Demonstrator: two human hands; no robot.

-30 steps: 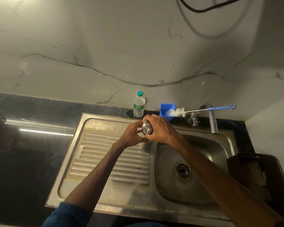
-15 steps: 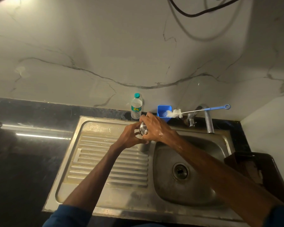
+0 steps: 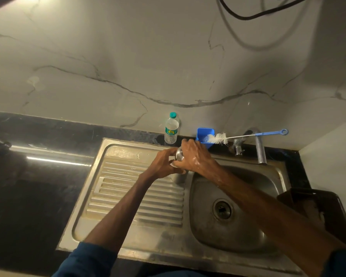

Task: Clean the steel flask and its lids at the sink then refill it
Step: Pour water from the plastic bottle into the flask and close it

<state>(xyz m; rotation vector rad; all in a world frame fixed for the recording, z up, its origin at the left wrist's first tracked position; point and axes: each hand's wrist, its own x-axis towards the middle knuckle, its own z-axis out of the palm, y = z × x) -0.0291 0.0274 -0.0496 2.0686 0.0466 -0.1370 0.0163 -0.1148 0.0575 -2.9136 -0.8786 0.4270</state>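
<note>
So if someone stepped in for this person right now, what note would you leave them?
Left hand grips the steel flask, upright on the drainboard beside the basin.
Right hand, wet, is curled over its lid.
Bottle brush rests on the blue cup at the back; a capped water bottle stands left of it.
Done: unclear, though the wet hand suggests some washing.
Left: whether the lid is going on or off I cannot tell; probably the refill.

My one camera rides on my head, above the near edge of the sink (image 3: 116,154), facing forward and steeply down. It sits close: the sink fills the lower half, the wall (image 3: 168,56) behind the sink fills the upper half, bent by the wide lens.
</note>
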